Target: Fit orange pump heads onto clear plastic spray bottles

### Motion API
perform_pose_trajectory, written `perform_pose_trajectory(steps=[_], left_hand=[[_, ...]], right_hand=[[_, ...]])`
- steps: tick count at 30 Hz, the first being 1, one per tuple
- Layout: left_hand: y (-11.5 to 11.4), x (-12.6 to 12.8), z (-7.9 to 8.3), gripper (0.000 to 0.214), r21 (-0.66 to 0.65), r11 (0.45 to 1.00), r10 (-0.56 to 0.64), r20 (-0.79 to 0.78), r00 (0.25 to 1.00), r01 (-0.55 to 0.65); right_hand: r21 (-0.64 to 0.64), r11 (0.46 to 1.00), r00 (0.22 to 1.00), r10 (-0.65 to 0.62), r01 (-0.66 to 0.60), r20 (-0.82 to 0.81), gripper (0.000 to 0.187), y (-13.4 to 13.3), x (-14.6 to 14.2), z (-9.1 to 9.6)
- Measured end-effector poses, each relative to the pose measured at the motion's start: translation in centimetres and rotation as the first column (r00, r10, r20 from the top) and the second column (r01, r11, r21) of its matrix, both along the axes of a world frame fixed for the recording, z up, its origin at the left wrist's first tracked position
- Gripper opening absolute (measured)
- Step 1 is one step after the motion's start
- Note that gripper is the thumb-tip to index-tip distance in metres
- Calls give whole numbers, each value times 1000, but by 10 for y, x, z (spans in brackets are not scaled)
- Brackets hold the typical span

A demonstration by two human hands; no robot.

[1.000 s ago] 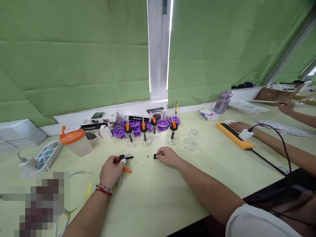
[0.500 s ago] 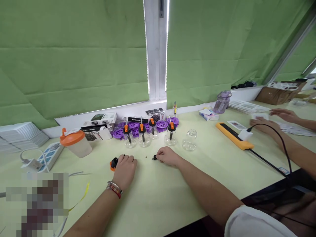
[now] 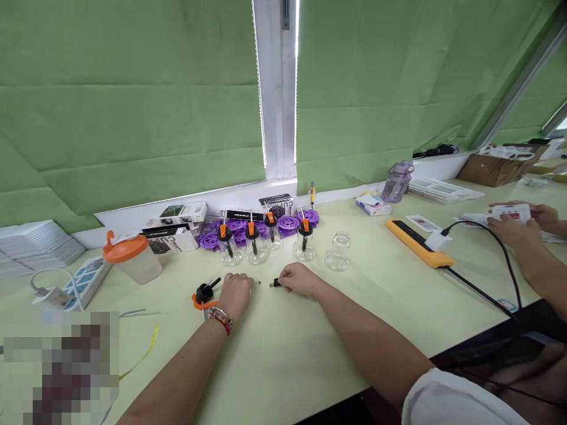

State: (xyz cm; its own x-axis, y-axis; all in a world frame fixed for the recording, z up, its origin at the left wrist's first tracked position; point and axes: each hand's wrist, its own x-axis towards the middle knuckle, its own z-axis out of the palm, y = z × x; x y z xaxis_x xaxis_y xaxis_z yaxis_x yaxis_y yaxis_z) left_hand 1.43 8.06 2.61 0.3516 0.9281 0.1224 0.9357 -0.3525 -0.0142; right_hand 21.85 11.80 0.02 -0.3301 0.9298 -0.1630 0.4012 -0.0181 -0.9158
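My right hand (image 3: 299,280) pinches a small black part (image 3: 277,283) with a short metallic end, just above the table. My left hand (image 3: 236,294) is low over the table, knuckles up and fingertips hidden, beside a tiny dark piece (image 3: 259,282). Left of that hand lies a black lid (image 3: 204,292) with a black stem and an orange piece (image 3: 199,304). Behind my hands, several glass jars (image 3: 257,256) stand with black-and-orange tops. One glass jar (image 3: 337,257) has no top.
Purple wheel-shaped parts (image 3: 287,225) and cartons (image 3: 170,239) line the wall. An orange-lidded cup (image 3: 133,260) and a white power strip (image 3: 91,277) are left. Rightward are a yellow power strip (image 3: 416,248), a purple bottle (image 3: 397,182) and another person's hands (image 3: 516,227) holding a white item.
My left hand has left the black lid and shifted right, close to the tiny piece. My right hand keeps its pinch. The other person's hands have lifted a white item.
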Motion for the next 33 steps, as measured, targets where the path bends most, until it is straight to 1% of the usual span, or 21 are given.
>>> perform_pose_trajectory(steps=[3, 5, 7, 10, 12, 13, 15, 17, 20, 24, 27, 30, 33], left_hand=[[-4, 11, 2, 32, 36, 999, -12, 19, 1000, 12], [-7, 21, 3, 31, 65, 995, -75, 49, 996, 72], [-8, 30, 1, 28, 80, 988, -137, 66, 988, 132], [-6, 37, -5, 23, 79, 987, -143, 57, 988, 138], [-5, 35, -8, 22, 79, 989, -132, 45, 990, 128], [-5, 33, -9, 22, 85, 988, -130, 38, 991, 126], [-6, 28, -9, 22, 94, 988, -124, 19, 992, 122], [-8, 22, -9, 21, 91, 989, -113, 3, 994, 113], [-10, 16, -8, 20, 72, 993, -95, -11, 995, 95], [-13, 10, -7, 24, 54, 995, -83, -32, 996, 84], [-14, 8, -5, 26, 55, 995, -86, -55, 995, 89], [-12, 12, 2, 25, 95, 989, -107, -78, 991, 115], [-4, 22, 10, 22, 141, 975, -153, -135, 979, 172]], right_hand=[[0, 1000, 1000, 8, -8, 0, 11, 1, 0, -3], [2, 1000, 1000, 6, -6, -2, 11, 2, 0, -4], [8, 1000, 1000, 10, -10, -3, 12, 2, 1, -5], [26, 997, 998, 66, -67, 25, 13, 2, 4, -4], [79, 990, 989, 113, -121, 96, 15, 3, 7, -2], [127, 982, 983, 120, -138, 142, 16, 3, 8, -2], [234, 961, 970, 97, -150, 223, 16, 5, 9, -1], [308, 940, 961, 62, -147, 270, 14, 7, 9, -1], [372, 914, 946, 38, -163, 320, 12, 10, 4, -2], [450, 865, 926, 41, -221, 376, 9, 11, -1, -5], [464, 854, 928, 54, -234, 369, 10, 11, -1, -6], [487, 850, 954, 54, -198, 294, 14, 12, 0, -7], [506, 846, 972, 54, -166, 229, 17, 14, 2, -7]])
